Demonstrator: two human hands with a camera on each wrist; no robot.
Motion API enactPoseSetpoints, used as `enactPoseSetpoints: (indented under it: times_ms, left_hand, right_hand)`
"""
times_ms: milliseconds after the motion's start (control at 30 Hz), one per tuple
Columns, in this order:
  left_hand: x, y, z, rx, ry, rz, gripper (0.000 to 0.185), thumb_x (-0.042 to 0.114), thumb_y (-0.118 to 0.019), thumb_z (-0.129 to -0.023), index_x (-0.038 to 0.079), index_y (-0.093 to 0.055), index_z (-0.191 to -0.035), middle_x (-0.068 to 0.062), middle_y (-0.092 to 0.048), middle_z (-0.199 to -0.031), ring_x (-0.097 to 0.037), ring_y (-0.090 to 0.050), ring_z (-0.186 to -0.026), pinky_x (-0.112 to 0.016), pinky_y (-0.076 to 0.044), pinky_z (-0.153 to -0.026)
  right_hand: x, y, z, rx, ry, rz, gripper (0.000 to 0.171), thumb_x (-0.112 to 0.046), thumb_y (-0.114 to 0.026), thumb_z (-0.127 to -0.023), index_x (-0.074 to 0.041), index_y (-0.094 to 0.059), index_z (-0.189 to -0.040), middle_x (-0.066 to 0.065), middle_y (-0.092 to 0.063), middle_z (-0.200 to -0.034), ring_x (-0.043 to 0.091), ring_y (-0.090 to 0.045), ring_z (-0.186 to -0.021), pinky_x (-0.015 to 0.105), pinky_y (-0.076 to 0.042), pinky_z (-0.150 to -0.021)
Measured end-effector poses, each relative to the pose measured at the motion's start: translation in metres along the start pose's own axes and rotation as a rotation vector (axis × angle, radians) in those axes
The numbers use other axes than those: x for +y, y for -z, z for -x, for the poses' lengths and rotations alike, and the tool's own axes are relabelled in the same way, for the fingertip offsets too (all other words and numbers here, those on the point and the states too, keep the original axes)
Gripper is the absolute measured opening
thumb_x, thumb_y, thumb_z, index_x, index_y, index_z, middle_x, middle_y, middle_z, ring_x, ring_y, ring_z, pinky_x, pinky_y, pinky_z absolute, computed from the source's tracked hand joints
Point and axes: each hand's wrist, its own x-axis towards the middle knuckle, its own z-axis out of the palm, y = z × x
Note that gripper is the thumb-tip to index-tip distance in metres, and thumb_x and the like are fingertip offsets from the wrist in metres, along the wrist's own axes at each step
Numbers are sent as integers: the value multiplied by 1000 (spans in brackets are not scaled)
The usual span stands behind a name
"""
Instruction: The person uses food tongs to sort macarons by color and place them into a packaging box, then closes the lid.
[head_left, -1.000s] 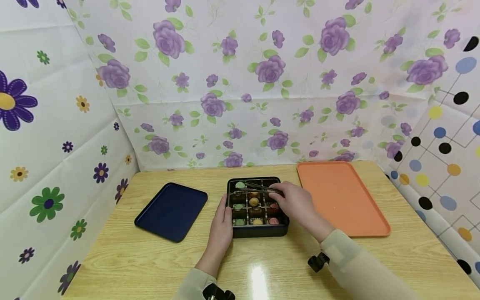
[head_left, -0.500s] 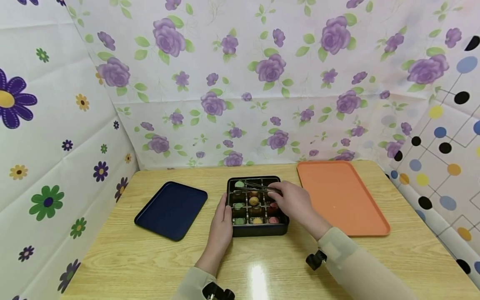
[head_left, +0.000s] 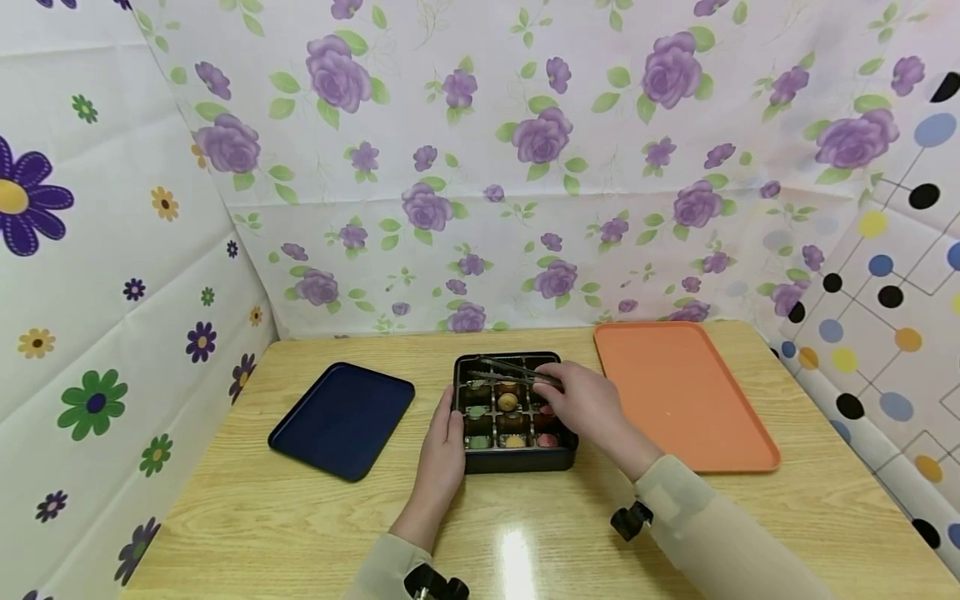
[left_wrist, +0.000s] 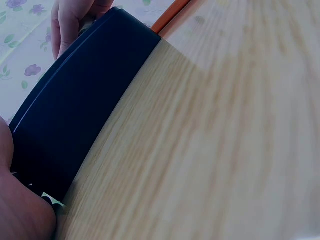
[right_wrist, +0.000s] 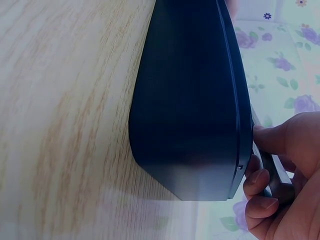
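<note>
A black divided box stands mid-table, with several macarons in its compartments, among them a yellow-brown macaron, a green macaron and a pink macaron. My left hand rests along the box's left side, fingers stretched along the wall. In my right hand is a pair of dark tongs, pinched between thumb and fingers over the right rim. The tong tips stand apart over the back-left compartments. In the right wrist view, curled fingers grip the tongs beside the box wall.
To the left lies a dark blue tray. An orange tray is at the right, close to my right forearm. Flowered cloth hangs behind the wooden table, with patterned cloth on both sides.
The green macaron at the back left no longer shows between the tong tips; a pale bit shows just below them. The tips have spread slightly. Both hands and the box stay in place.
</note>
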Motion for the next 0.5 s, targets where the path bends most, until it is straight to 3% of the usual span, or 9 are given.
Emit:
enactPoseSetpoints:
  times_ms: [167, 500]
  left_hand:
    - [0, -1, -1, 2, 6, 5, 57, 29, -33, -124, 20, -20, -179, -5, -18, -183, -35, -18, -168, -64, -22, -132]
    - [0, -2, -1, 8, 30, 21, 57, 29, -33, -124, 22, -20, -179, -6, -19, -183, -37, -20, -167, -65, -23, -131]
  right_hand:
    - [2, 2, 3, -1, -4, -4, 39, -37, -73, -110, -20, -75, -145, 5, -75, -116, 13, -57, -64, 36, -43, -57]
    - [8, 8, 11, 45, -13, -12, 43, -36, -73, -110, -14, -73, -148, 11, -75, -118, 15, -55, -61, 36, -39, -53]
